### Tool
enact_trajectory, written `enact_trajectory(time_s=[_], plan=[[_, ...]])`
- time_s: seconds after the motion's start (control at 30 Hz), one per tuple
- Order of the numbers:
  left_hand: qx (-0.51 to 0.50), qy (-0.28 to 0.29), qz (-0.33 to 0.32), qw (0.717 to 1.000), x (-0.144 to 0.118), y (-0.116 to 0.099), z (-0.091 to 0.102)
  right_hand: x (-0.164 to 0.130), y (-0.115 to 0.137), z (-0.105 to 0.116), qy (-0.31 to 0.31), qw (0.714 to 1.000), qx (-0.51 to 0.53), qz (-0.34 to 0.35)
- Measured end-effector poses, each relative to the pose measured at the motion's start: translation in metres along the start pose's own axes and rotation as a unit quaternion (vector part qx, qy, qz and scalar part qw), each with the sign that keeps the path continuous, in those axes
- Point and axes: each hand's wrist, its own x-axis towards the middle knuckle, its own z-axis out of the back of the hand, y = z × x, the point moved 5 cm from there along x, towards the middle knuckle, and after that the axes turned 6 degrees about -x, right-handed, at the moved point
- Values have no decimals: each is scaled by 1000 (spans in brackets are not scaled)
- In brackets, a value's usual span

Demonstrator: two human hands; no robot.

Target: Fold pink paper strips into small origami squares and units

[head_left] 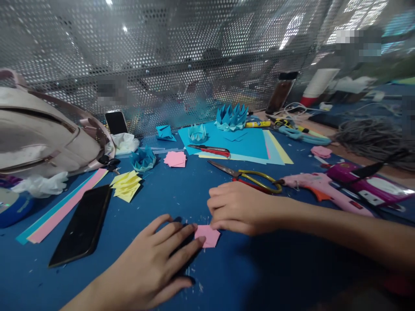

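Observation:
A small folded piece of pink paper (pixel 208 237) lies flat on the blue tabletop (pixel 227 280) near the front. My left hand (pixel 155 257) is open, fingers spread, with two fingertips resting on the paper's left side. Curled at the paper's upper right corner, my right hand (pixel 238 207) has its fingers closed on the edge; the exact grip is partly hidden. Just beyond my right hand lie scissors (pixel 259 179) with yellow handles. A stack of pink paper squares (pixel 175 159) and a pile of yellow paper pieces (pixel 127 185) sit farther back.
A black phone (pixel 81 226) and paper strips (pixel 65 207) lie left, near a pale bag (pixel 42 129). At the back are coloured sheets (pixel 246 144), a red cutter (pixel 214 150) and folded blue paper shapes (pixel 231 117). A pink glue gun (pixel 327 190) is right, before a perforated metal panel (pixel 168 56).

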Motion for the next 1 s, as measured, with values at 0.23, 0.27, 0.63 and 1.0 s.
enact_trajectory(time_s=[0.23, 0.27, 0.63, 1.0], plan=[[-42, 18, 28, 999, 1, 2, -1, -1, -1, -11, 10, 988, 151, -24], [-46, 19, 31, 998, 1, 3, -2, -1, 0, -11, 11, 988, 153, -14], [-96, -21, -4, 995, 0, -5, -1, 0, -12, -14, -48, 981, 151, -111], [-95, -20, 19, 995, 2, -4, -7, 2, -13, -25, -55, 975, 160, -142]])
